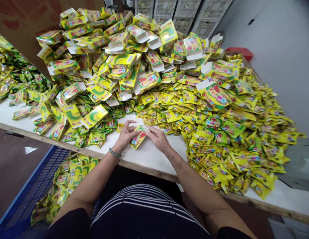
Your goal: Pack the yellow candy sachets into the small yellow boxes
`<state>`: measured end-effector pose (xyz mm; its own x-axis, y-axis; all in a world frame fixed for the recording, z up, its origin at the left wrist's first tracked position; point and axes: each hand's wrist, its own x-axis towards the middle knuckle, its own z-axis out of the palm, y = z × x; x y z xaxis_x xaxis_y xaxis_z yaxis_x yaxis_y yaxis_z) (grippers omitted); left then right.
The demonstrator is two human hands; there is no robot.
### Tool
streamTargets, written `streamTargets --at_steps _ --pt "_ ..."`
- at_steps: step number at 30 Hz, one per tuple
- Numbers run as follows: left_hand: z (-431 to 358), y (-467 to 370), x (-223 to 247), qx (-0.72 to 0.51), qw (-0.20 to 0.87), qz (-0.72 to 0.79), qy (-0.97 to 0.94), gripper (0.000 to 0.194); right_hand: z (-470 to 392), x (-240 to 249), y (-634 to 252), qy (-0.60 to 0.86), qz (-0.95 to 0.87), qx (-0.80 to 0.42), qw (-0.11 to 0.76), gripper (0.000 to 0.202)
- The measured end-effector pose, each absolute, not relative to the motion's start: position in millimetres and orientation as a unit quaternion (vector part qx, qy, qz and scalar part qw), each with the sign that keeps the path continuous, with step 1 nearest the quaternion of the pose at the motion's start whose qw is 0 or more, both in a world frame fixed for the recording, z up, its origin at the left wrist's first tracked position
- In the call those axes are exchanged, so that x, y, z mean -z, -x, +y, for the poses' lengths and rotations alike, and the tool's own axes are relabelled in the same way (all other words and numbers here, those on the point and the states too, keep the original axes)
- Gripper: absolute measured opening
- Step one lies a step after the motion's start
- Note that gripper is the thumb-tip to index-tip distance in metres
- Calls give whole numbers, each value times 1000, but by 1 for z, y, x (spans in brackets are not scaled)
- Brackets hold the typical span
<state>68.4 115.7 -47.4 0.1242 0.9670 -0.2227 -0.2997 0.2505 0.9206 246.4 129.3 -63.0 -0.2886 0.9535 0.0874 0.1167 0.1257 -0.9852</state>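
Over the near edge of the white table, my left hand is closed round a small yellow-and-green carton, tilted with its end flaps facing away from me. My right hand pinches the white flap at the carton's far end; the fingertips of both hands nearly meet there. What lies inside the carton is hidden. To the right of my hands spreads a large heap of small yellow sachets, a few green ones among them. Green sachets lie on the left, partly under loose cartons.
A tall pile of open-flapped cartons rises behind my hands. Below the table at left stands a blue crate holding several filled-looking cartons. A brown cardboard box stands back left, and white plastic crates are stacked behind.
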Motion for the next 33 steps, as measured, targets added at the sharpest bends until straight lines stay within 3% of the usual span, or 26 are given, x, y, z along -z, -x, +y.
streamTargets --at_steps 6,14,19,33 --pt "117 -66 52 -498 626 466 -378 58 125 58 -239 449 -648 -429 442 28" --pt "118 -67 55 -496 615 478 -382 56 127 66 -234 480 -603 -454 447 24" --pt "118 -67 54 -480 629 470 -391 57 133 78 -236 471 -515 -541 468 31" --pt "115 -62 58 -491 617 454 -414 52 120 61 -247 434 -637 -502 393 37"
